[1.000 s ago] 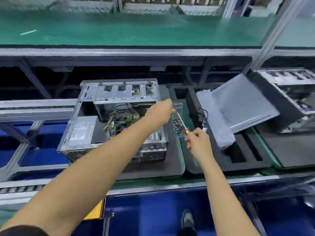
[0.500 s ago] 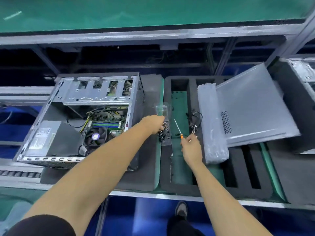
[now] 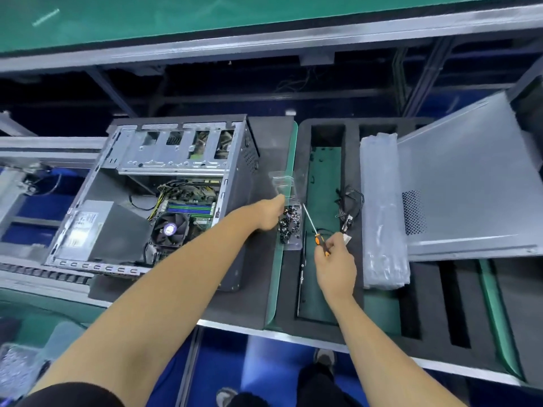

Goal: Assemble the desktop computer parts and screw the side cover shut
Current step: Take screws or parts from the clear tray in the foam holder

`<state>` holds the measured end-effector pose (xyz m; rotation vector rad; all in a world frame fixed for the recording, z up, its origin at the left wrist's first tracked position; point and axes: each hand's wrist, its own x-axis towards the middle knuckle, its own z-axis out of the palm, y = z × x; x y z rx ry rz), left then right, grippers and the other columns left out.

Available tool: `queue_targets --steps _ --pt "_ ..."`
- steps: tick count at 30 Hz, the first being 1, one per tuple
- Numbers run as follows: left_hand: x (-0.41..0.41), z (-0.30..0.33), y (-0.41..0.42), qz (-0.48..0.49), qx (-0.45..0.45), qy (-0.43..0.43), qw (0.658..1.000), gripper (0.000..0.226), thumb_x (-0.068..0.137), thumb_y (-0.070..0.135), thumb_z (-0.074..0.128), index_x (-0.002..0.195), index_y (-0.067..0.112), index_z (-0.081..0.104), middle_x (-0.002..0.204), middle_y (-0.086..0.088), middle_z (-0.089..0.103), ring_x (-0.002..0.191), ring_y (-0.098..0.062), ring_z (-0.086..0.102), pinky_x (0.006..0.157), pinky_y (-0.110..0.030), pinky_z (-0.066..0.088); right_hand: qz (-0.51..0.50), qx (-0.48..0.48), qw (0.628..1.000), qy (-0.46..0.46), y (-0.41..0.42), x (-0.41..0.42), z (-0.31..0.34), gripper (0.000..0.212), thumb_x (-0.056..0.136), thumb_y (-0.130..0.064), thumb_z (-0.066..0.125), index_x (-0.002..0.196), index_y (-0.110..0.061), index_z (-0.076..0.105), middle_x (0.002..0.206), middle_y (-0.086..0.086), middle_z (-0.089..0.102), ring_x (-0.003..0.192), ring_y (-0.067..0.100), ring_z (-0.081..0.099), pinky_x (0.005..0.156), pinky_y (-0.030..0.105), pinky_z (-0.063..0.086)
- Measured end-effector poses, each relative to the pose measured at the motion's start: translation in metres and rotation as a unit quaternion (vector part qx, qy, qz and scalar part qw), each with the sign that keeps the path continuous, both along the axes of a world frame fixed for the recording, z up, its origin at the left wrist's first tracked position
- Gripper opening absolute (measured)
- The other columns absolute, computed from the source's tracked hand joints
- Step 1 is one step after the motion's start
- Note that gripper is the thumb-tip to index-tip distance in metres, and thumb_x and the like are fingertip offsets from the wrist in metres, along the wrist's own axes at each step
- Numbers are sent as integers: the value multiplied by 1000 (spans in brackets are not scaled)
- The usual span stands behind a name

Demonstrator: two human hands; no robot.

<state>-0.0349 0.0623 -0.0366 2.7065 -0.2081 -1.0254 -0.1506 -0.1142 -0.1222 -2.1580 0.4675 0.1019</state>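
Computer case (image 3: 164, 195) open on grey foam mat (image 3: 261, 283); right hand (image 3: 335, 264) grip around screwdriver (image 3: 316, 230), left hand (image 3: 271, 214) grip unclear.

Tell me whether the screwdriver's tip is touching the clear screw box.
Cannot tell. In the head view the screwdriver tip ends right at the edge of the clear screw box; neither contact nor a gap shows.

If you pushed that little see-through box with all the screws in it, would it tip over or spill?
Probably it would slide, not tip: the clear screw box lies low and flat on the dark foam. It looks like thin plastic, so likely light and a bit bendy. Its lid stands open, so a hard shove could scatter the loose screws.
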Motion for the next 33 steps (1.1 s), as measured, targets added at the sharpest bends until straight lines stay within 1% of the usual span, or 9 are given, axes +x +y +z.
queue_targets --steps 2,5,10,12,14,17,24,29,33 --pt "-1 0 -2 10 5 -1 1000 9 104 3 38 105 11 43 96 -12 49 89 -24 41 76 -34 34 2 1 1000 -5 -1 -2 -2 19 90 -25 55 82 -26 39 62 -7 54 58 26 52 57 37 38" --pt "-3 -5 -3 17 9 41 999 21 106 7 38 87 5 47 83 -16 47 83 -24 40 71 -34 32 -2 18 1000 -13 -2 -3 -4 20 91 -24 55 82 -27 38 62 -5 55 58 28 53 56 37 40" --pt "-4 -11 4 37 -16 13 999 21 106 29 50 103 9 45 91 -8 57 81 -22 51 71 -36 39 9 26 999 -22 -2 -5 -4 23 90 -23 55 81 -30 34 62 -4 56 59 29 54 58 41 45" --pt "-2 -14 7 40 -6 -9 999 21 102 35 58 103 16 49 93 -2 61 89 -24 58 80 -41 48 11 28 999 -23 -3 -5 -5 23 89 -23 55 82 -30 34 62 -5 56 58 25 54 57 40 43" --pt "-2 -17 9 30 11 -26 999 14 100 33 62 98 23 51 88 7 60 94 -24 60 86 -43 51 12 27 999 -22 -3 -5 -7 24 89 -23 55 82 -30 34 62 -6 56 57 21 53 56 38 41" --pt "-5 -22 11 19 9 -33 999 13 98 30 64 93 28 53 83 16 56 92 -21 59 82 -39 51 13 32 999 -22 -3 -5 -7 22 89 -25 54 82 -30 34 62 -6 56 57 22 54 55 39 44" --pt "-8 -28 10 5 11 -46 999 16 94 33 68 100 27 55 83 11 52 90 -25 59 82 -41 52 14 29 999 -22 -3 -6 -10 19 90 -27 53 82 -30 36 59 -6 55 55 22 54 56 39 46" --pt "-7 -31 9 -11 -12 -48 999 14 95 30 68 99 28 54 79 16 50 86 -21 55 71 -34 44 10 28 999 -28 -2 -5 -11 18 89 -29 53 82 -31 36 58 -8 53 53 18 53 53 37 44" --pt "-8 -33 7 -13 -14 -41 999 14 96 31 67 103 27 56 86 9 54 94 -24 58 82 -39 50 12 31 999 -31 -2 -5 -11 15 86 -33 49 81 -32 35 58 -8 52 53 20 53 54 39 47"
